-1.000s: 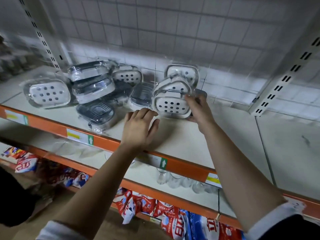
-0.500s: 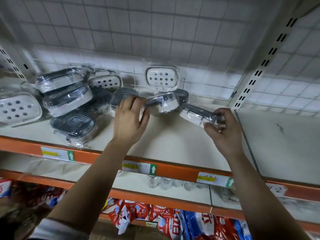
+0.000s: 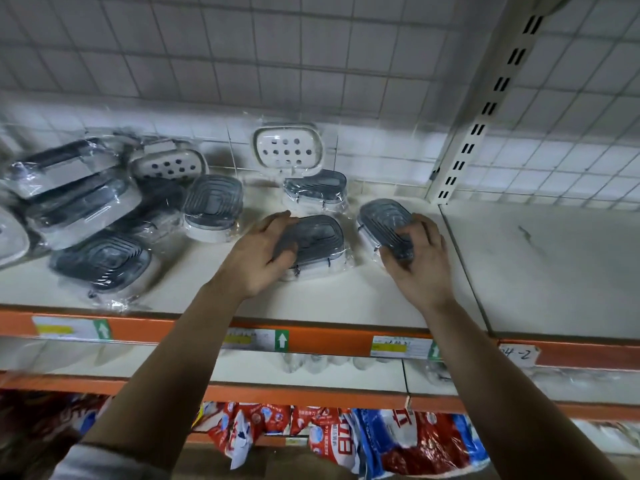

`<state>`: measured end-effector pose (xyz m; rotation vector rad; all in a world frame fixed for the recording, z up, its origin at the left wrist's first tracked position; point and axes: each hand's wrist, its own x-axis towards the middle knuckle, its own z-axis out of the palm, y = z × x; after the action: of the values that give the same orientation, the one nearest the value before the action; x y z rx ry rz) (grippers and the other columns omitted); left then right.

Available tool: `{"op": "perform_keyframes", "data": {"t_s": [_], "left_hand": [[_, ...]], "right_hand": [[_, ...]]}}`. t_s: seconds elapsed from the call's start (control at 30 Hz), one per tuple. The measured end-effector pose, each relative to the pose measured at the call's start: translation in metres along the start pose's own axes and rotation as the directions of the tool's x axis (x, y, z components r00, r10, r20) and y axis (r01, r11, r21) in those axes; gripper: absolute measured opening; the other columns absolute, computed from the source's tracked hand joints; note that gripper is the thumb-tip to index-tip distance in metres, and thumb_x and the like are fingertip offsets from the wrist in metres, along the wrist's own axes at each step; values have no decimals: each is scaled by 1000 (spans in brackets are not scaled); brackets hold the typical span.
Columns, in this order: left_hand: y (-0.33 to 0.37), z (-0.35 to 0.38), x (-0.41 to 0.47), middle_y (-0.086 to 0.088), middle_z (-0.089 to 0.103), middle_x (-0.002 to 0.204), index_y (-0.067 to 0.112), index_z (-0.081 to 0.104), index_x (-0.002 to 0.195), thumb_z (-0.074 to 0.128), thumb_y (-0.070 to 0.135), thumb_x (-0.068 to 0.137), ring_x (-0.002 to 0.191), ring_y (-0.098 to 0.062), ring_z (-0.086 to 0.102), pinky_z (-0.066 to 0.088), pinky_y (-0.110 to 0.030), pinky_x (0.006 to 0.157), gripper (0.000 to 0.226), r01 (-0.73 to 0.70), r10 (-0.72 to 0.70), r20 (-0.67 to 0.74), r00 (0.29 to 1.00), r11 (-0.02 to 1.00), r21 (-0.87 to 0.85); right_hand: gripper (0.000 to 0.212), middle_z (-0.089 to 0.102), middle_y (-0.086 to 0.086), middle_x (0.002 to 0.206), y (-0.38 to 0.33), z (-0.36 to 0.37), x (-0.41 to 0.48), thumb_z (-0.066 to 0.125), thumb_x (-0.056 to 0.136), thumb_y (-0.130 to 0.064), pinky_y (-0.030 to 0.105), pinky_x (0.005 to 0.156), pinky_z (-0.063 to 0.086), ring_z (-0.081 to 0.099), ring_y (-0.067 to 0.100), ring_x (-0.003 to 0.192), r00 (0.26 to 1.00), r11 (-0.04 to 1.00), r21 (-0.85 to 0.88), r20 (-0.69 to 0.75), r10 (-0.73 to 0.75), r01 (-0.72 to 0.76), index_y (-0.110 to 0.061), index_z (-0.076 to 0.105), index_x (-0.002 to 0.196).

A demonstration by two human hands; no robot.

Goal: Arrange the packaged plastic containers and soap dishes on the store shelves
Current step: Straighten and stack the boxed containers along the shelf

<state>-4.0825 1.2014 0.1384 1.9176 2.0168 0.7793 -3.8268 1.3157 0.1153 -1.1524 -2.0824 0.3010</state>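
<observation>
Clasping the near-left end of a grey-lidded container (image 3: 315, 242) with the left grip (image 3: 256, 259), thumb laid on the lid. Pinching the near end of a second container (image 3: 382, 216) with the right grip (image 3: 417, 263), fingers bent over its lid (tilted; fully down or not, unclear). Both on the white shelf (image 3: 363, 299), just beside each other, apart. Behind, a third container (image 3: 315, 188) and a white soap dish (image 3: 289, 150) stood on edge. Off left, a blurred heap of wrapped packs (image 3: 86, 209), cut off by the frame edge. Below the orange rail (image 3: 329, 337), clear glassware, hard to make out.
</observation>
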Motion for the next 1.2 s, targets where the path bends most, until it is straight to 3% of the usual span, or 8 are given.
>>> {"op": "perform_keyframes", "data": {"t_s": [0.1, 0.2, 0.27, 0.37, 0.47, 0.6, 1.07, 1.2], "left_hand": [[6, 9, -9, -4, 28, 157, 12, 34, 149, 48, 54, 79, 142, -19, 25, 20, -21, 115, 83, -29, 29, 10, 1000, 998, 49], [15, 20, -19, -6, 20, 160, 8, 29, 151, 63, 46, 76, 141, -21, 25, 9, -8, 110, 91, -54, 53, 14, 998, 994, 92], [24, 23, -22, -7, 23, 159, 8, 31, 150, 65, 45, 80, 137, -27, 32, 13, -13, 111, 86, -72, 72, 2, 997, 989, 128], [44, 26, -23, -6, 38, 153, 17, 47, 143, 46, 57, 76, 123, -32, 45, 28, -27, 107, 78, -86, 93, -31, 995, 981, 175], [75, 37, -23, -2, 49, 145, 21, 58, 134, 47, 55, 75, 121, -27, 52, 27, -22, 100, 69, -86, 99, -115, 988, 990, 110], [130, 65, -30, -6, 59, 135, 14, 66, 125, 53, 50, 79, 124, -16, 55, 29, -24, 97, 60, -142, 158, -206, 966, 986, 93], [365, 226, -83, -7, 59, 134, 19, 67, 124, 55, 53, 84, 113, -33, 58, 33, -32, 98, 54, -113, 147, -310, 939, 986, 124], [429, 275, -98, -5, 58, 135, 21, 66, 125, 56, 53, 84, 112, -35, 57, 36, -37, 97, 53, -142, 168, -295, 941, 984, 107]], "right_hand": [[37, 56, 14, 119, 0, -2, 2, 76, 78, -25, 42, 95, 40, 55, 31, 109, 999, 999, -32, 1, -34, 34, -4, 61, 104], [39, 57, 10, 120, 0, -6, 3, 77, 78, -28, 39, 94, 40, 56, 29, 108, 999, 998, -50, 42, -28, 30, -9, 63, 109], [43, 56, 5, 126, 3, -13, 1, 74, 79, -32, 32, 93, 37, 54, 30, 111, 997, 999, -33, 70, 29, -27, -15, 63, 117], [42, 58, 1, 128, 12, -35, -8, 72, 79, -32, 30, 96, 37, 54, 28, 114, 994, 996, -3, 49, 94, -94, -19, 65, 118], [39, 61, 3, 125, 26, -67, -22, 73, 79, -27, 32, 97, 41, 56, 29, 112, 992, 992, 16, -8, 128, -128, -16, 68, 115], [37, 63, 5, 121, 52, -116, -48, 72, 79, -26, 44, 93, 49, 58, 32, 109, 990, 991, 52, -62, 129, -126, -13, 69, 114], [41, 64, 8, 119, 214, -318, -181, 65, 79, -34, 47, 93, 48, 61, 29, 107, 988, 992, 63, -104, 118, -111, -10, 70, 112], [39, 63, 6, 122, 262, -369, -223, 66, 82, -34, 47, 90, 50, 60, 31, 107, 975, 983, 43, -129, 181, -177, -12, 69, 113]]}}
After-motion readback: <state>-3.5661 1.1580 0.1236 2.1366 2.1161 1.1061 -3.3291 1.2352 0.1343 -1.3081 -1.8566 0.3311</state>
